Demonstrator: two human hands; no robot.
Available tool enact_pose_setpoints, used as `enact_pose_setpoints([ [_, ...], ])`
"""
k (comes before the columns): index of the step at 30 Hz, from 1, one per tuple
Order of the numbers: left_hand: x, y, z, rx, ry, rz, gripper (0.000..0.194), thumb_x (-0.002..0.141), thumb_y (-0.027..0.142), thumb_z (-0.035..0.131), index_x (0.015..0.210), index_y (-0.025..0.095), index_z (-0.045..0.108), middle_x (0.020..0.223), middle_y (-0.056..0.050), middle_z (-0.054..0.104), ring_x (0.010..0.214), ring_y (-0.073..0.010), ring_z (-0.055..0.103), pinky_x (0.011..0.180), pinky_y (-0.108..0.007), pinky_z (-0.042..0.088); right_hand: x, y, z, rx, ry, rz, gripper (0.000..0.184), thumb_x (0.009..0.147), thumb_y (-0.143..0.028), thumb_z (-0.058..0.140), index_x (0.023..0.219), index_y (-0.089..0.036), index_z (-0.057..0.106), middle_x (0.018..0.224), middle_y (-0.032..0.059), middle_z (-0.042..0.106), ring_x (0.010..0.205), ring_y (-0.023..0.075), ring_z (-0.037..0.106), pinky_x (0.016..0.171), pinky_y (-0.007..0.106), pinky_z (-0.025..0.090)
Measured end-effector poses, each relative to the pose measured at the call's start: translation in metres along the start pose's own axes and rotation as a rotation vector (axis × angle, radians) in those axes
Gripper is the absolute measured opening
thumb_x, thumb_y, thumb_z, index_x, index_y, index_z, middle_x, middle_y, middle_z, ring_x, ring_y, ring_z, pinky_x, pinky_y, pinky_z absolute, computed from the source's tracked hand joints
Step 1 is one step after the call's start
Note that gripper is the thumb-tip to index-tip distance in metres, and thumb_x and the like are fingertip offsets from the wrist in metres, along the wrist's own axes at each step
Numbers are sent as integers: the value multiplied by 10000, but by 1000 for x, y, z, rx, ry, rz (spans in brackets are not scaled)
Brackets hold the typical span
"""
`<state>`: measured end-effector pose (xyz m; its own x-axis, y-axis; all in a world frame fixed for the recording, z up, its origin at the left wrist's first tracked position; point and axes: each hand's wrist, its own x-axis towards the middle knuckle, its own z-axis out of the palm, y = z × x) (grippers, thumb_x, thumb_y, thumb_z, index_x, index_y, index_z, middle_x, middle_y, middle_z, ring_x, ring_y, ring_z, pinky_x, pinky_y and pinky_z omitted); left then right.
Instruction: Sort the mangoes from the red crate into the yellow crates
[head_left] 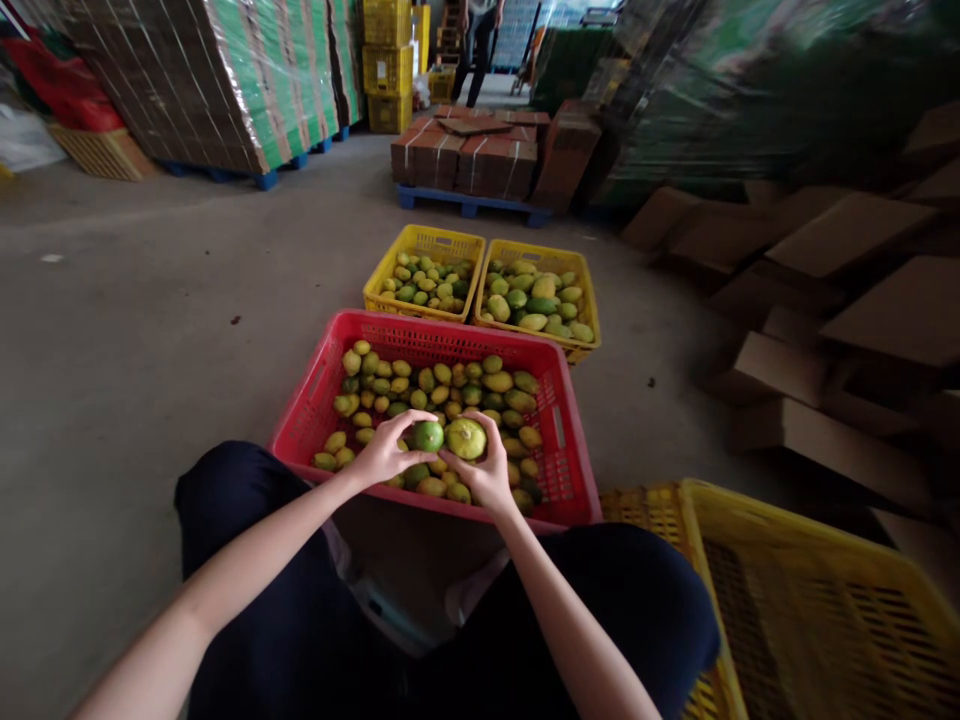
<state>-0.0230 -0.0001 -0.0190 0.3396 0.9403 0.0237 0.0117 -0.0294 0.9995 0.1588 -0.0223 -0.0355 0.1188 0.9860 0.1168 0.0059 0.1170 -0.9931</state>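
Note:
My left hand (390, 452) is closed round a small green lemon (428, 436), pinched between thumb and fingers. A larger yellow-green lemon (466, 438) sits in my right hand (491, 470), gripped the same way. The two fruits are side by side, almost touching, with their ends facing me. Both hands are above a red plastic crate (571, 450) that stands just beyond my knees. Inside it lie many lemons (442, 374), green to yellow, spread over the bottom. My hands hide some of them.
Beyond the red crate, a yellow crate (375, 280) of small fruit stands beside another yellow crate (592, 315) of larger fruit. A yellow crate (795, 540) is at my right knee. Cardboard boxes (840, 450) lie to the right. A loaded blue pallet (469, 200) and a standing person (480, 45) are farther back.

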Motion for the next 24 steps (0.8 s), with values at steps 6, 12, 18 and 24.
enact_pose_setpoints([
  [6,6,-8,0,-366,-58,-274,577,691,676,637,861,125,652,723,-69,671,673,-181,623,623,-271,478,1,15,7,335,-35,491,479,617,-585,730,882,-200,623,728,18,665,602,167,607,520,270,490],
  [12,11,-13,-2,-603,-132,-514,512,745,630,617,742,118,637,590,-62,633,557,-146,586,552,-245,460,0,18,15,558,-351,753,653,696,-777,490,687,-143,649,581,90,661,457,154,587,433,259,455],
  [18,11,-6,-4,-910,-29,-632,362,837,443,518,724,116,625,652,-65,636,593,-135,588,626,-256,498,3,11,10,802,-166,723,435,724,-601,552,717,-181,664,656,82,691,612,202,635,588,328,525],
  [24,12,-5,-13,-1104,45,-664,339,841,381,459,856,87,629,710,-80,651,696,-186,662,708,-318,553,3,9,2,957,17,697,225,682,-377,639,797,-184,659,813,61,728,698,200,665,638,328,558],
])
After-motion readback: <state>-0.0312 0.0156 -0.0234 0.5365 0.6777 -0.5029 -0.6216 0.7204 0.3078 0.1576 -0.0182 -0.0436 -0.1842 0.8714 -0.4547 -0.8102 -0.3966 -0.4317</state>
